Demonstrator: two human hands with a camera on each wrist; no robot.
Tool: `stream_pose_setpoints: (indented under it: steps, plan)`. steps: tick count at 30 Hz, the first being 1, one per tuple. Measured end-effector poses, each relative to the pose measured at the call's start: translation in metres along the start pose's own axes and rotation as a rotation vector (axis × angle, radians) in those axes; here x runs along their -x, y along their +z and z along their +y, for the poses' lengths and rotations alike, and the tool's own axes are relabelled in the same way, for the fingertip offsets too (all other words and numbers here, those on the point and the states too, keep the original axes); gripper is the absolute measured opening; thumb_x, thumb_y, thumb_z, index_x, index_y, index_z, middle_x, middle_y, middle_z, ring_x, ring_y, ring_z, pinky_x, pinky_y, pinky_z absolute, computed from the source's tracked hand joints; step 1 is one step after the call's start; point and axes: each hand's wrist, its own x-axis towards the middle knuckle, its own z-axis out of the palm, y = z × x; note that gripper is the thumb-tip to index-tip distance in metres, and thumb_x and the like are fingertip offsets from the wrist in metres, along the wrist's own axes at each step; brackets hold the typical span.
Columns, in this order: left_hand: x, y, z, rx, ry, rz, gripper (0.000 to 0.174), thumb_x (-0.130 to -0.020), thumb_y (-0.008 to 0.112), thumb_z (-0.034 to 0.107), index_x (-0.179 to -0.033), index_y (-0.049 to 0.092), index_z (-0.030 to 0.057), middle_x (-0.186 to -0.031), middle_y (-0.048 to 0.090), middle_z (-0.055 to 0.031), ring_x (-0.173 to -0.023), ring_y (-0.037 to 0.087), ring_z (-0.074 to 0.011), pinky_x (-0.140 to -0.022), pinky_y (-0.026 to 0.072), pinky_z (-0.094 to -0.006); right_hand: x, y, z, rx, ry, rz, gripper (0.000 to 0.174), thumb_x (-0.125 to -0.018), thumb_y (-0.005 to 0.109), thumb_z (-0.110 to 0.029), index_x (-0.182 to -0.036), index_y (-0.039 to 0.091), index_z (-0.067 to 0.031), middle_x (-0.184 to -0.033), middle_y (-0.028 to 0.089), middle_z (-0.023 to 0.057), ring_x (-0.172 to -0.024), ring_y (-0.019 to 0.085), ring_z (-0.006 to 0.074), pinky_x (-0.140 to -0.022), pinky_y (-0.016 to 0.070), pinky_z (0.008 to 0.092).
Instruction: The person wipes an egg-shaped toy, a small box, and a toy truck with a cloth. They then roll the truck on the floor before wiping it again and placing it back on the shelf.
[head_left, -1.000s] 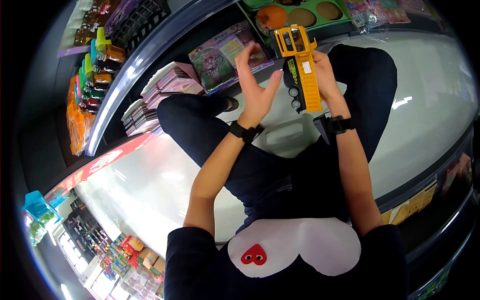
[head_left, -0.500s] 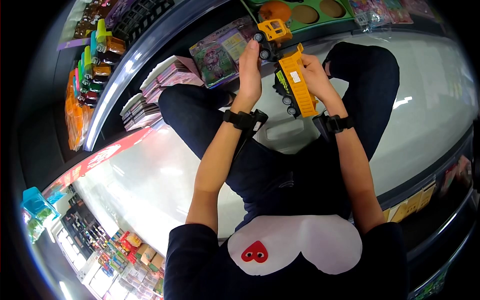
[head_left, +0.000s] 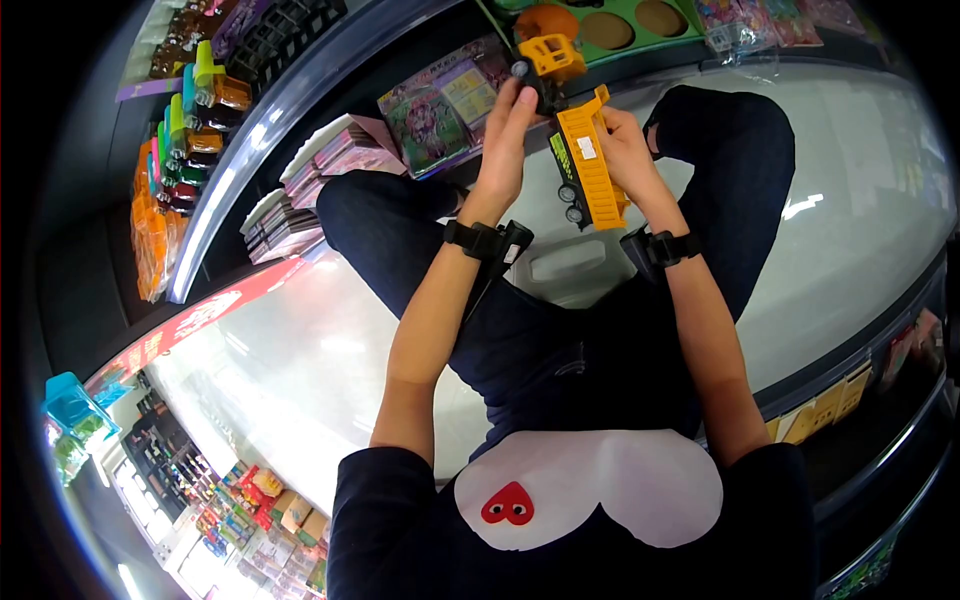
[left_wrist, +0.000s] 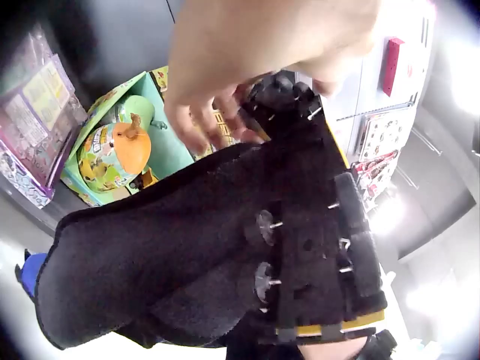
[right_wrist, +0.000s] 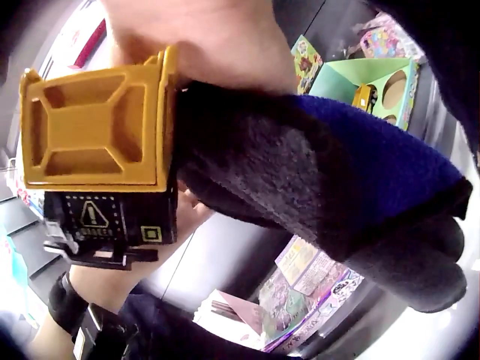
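Observation:
A yellow toy dump truck point(head_left: 592, 170) with a black chassis is held above the person's lap, its cab point(head_left: 552, 58) swung at an angle to the dump bed. My right hand point(head_left: 632, 155) grips the bed from its right side. At the front, my left hand point(head_left: 503, 150) holds the truck by the cab and front wheel, thumb and fingers about it. The left wrist view shows the black underside and wheels, with curled left fingers point(left_wrist: 214, 124) near the front end. In the right wrist view the yellow tailgate point(right_wrist: 101, 127) faces the camera.
Ahead, a green box point(head_left: 645, 45) has round cutouts and an orange-topped item point(head_left: 548, 22). Beside it stands a picture box point(head_left: 440, 110). Stacked booklets point(head_left: 345, 165) sit left. The person's crossed legs point(head_left: 740, 170) frame the white floor point(head_left: 850, 190); shelving runs along the left.
The left hand, earlier apart from the truck, has come to the cab. The cab has swung left from being in line with the bed. The right hand keeps its grip.

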Motion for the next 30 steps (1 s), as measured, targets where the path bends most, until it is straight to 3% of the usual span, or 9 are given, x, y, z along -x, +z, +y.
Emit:
stream_pose_setpoints:
  steps: [7,10,12,13,15,17,19,27,30]
  plan:
    - [0.020,0.013,-0.030,0.155,-0.414,-0.028,0.079,-0.098,0.032,0.060,-0.151,0.023,0.0027,-0.150,0.034,-0.0124,-0.132,0.038,-0.0210,-0.111,0.0255,-0.0351,0.005,0.000,-0.025,-0.578,0.097,0.144,0.022,-0.099,0.050,-0.020,-0.110,0.060,-0.0036,-0.088,0.065,0.0034,-0.073,0.064,0.0113,-0.063,0.0525,0.0258]
    - [0.025,0.029,-0.042,0.013,-0.217,-0.017,0.054,-0.103,0.037,0.043,-0.136,0.048,0.0014,-0.136,0.050,-0.0043,-0.122,0.046,-0.0179,-0.106,0.0342,-0.0352,0.009,-0.008,0.009,-0.537,0.138,0.402,0.029,-0.101,0.047,-0.034,-0.113,0.057,-0.0095,-0.097,0.063,0.0015,-0.085,0.063,0.0152,-0.073,0.0514,0.0315]
    - [0.019,0.021,-0.030,-0.266,-0.145,-0.138,0.038,-0.103,0.039,0.037,-0.110,0.056,0.0039,-0.097,0.063,-0.0064,-0.083,0.054,-0.0166,-0.073,0.0448,-0.0379,0.007,-0.023,0.042,-0.605,0.161,0.428,0.028,-0.100,0.049,-0.035,-0.112,0.056,-0.0102,-0.097,0.062,0.0019,-0.082,0.061,0.0161,-0.071,0.0513,0.0325]
    - [0.014,0.019,-0.037,-0.312,-0.091,-0.177,0.042,-0.103,0.038,0.033,-0.112,0.055,-0.0034,-0.108,0.060,-0.0198,-0.100,0.055,-0.0282,-0.091,0.0414,-0.0409,0.006,-0.029,0.049,-0.556,0.168,0.406,0.030,-0.100,0.049,-0.032,-0.117,0.053,-0.0081,-0.104,0.060,0.0044,-0.088,0.060,0.0175,-0.076,0.0499,0.0329]
    - [-0.014,0.009,-0.100,-0.769,0.702,-0.041,0.033,-0.100,0.045,0.026,-0.105,0.059,-0.0032,-0.094,0.063,-0.0180,-0.081,0.056,-0.0338,-0.074,0.0445,-0.0394,0.005,-0.032,0.046,-0.356,0.125,0.369,0.036,-0.099,0.051,-0.028,-0.126,0.047,-0.0040,-0.116,0.055,0.0094,-0.099,0.056,0.0202,-0.084,0.0470,0.0335]
    - [-0.006,0.020,-0.046,-0.162,0.056,-0.077,0.040,-0.098,0.052,0.035,-0.092,0.063,-0.0033,-0.074,0.057,-0.0104,-0.070,0.050,-0.0168,-0.066,0.0416,-0.0363,0.003,-0.042,0.040,-0.113,0.072,0.350,0.044,-0.099,0.052,-0.023,-0.134,0.041,0.0002,-0.128,0.050,0.0145,-0.110,0.053,0.0229,-0.093,0.0442,0.0342]
    - [-0.012,0.016,-0.043,-0.230,-0.112,-0.038,0.042,-0.096,0.056,0.038,-0.092,0.064,-0.0036,-0.074,0.057,-0.0058,-0.072,0.049,-0.0116,-0.066,0.0422,-0.0339,-0.003,-0.060,0.046,0.050,0.012,0.349,0.050,-0.099,0.053,-0.019,-0.140,0.036,0.0038,-0.135,0.047,0.0177,-0.116,0.051,0.0242,-0.096,0.0430,0.0332]
    - [-0.006,-0.020,-0.068,-0.595,-0.013,0.017,0.030,-0.093,0.051,0.023,-0.115,0.062,0.0056,-0.111,0.062,-0.0147,-0.105,0.056,-0.0295,-0.094,0.0418,-0.0401,0.074,-0.153,-0.097,0.370,-0.516,0.499,0.039,-0.098,0.047,-0.019,-0.127,0.050,0.0072,-0.106,0.062,0.0173,-0.095,0.060,0.0261,-0.084,0.0493,0.0341]
    - [0.013,-0.043,-0.078,-0.704,0.039,0.098,0.030,-0.095,0.040,0.012,-0.115,0.061,0.0058,-0.113,0.060,-0.0141,-0.109,0.054,-0.0294,-0.101,0.0384,-0.0384,0.114,-0.199,-0.114,0.388,-0.350,0.633,0.035,-0.101,0.040,-0.026,-0.120,0.051,0.0013,-0.100,0.062,0.0138,-0.089,0.061,0.0229,-0.078,0.0514,0.0347]
